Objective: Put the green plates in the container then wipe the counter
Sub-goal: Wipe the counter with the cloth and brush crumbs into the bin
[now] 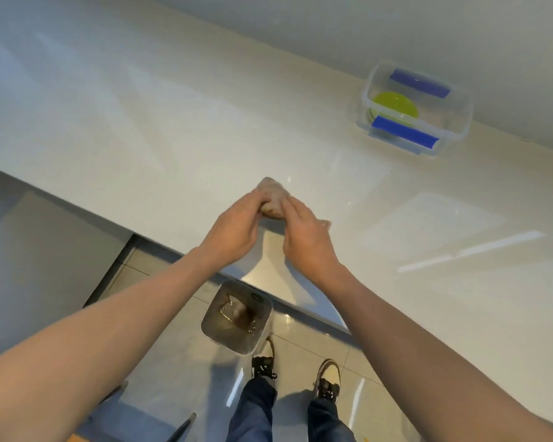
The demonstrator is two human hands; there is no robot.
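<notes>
A small bin is seen on the tiled floor below the counter edge. A crumpled beige cloth is gripped between the left hand and right hand on the white counter. Farther right, the green plates are stacked inside the clear container (blue latches folded open).

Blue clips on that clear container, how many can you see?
2. One blue clip sits on the far side of the clear container, the other blue clip on the near side. Clips on the other two sides, if any, cannot be made out.
</notes>
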